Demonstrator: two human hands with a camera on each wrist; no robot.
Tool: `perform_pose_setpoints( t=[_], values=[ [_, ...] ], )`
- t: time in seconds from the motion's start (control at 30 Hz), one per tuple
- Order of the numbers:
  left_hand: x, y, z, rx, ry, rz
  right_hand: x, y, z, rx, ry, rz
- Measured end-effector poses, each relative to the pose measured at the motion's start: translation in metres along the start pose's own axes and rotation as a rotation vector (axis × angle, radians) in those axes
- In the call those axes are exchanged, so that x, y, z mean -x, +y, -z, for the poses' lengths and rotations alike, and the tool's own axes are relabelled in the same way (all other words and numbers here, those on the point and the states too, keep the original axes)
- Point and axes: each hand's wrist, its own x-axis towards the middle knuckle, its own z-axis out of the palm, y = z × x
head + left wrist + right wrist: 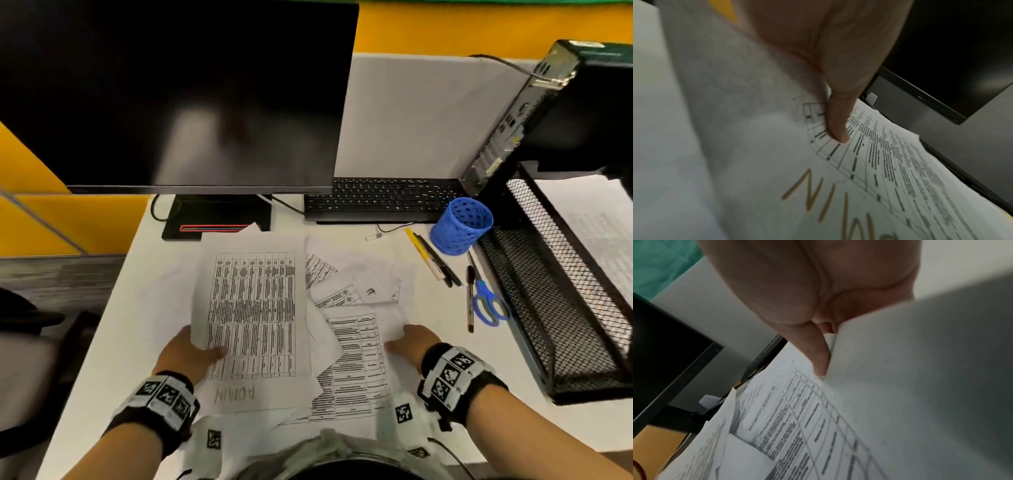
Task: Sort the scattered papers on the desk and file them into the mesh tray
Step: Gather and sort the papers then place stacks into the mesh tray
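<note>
Several printed sheets lie overlapped on the white desk [113,329] in front of me. My left hand [191,353] pinches the left edge of a table-printed sheet marked ADMIN [253,315], thumb [836,118] on top and fingers hidden under it. My right hand [409,344] pinches the right edge of another printed sheet [356,363], thumb [818,353] on top, a raised paper edge beside it. More sheets [346,277] lie behind. The black mesh tray [555,308] stands at the right, with paper [589,212] in its upper tier.
A dark monitor [178,92] stands at the back, a black keyboard [380,198] to its right. A blue mesh pen cup [460,226], pens [433,260], a marker and blue scissors [488,303] lie between the papers and tray. A computer case [534,113] stands behind the tray.
</note>
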Motion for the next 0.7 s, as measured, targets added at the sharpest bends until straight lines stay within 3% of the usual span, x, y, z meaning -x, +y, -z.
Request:
perform_pose_setpoints(
  t=[0.07, 0.2, 0.27, 0.37, 0.47, 0.6, 0.7],
  values=[
    [0.001, -0.003, 0.001, -0.096, 0.010, -0.036, 0.002, -0.001, 0.004, 0.021, 0.039, 0.001],
    [-0.002, -0.012, 0.014, -0.354, 0.254, -0.058, 0.003, 0.003, 0.015, 0.093, 0.103, 0.027],
    [-0.007, -0.018, 0.023, -0.343, 0.225, -0.043, 0.005, 0.008, 0.020, 0.092, 0.114, 0.057],
    [-0.022, -0.029, 0.030, -0.239, 0.213, 0.043, 0.009, 0.013, 0.029, 0.077, 0.113, 0.094],
    [-0.022, -0.024, 0.039, -0.020, 0.312, 0.104, 0.015, 0.015, 0.041, 0.142, 0.170, 0.112],
    [-0.023, -0.019, 0.046, 0.284, 0.290, 0.054, 0.026, 0.009, 0.070, 0.129, 0.376, 0.125],
    [-0.019, -0.013, 0.044, 0.302, 0.187, 0.017, 0.042, 0.004, 0.103, 0.050, 0.544, 0.175]
  ],
)
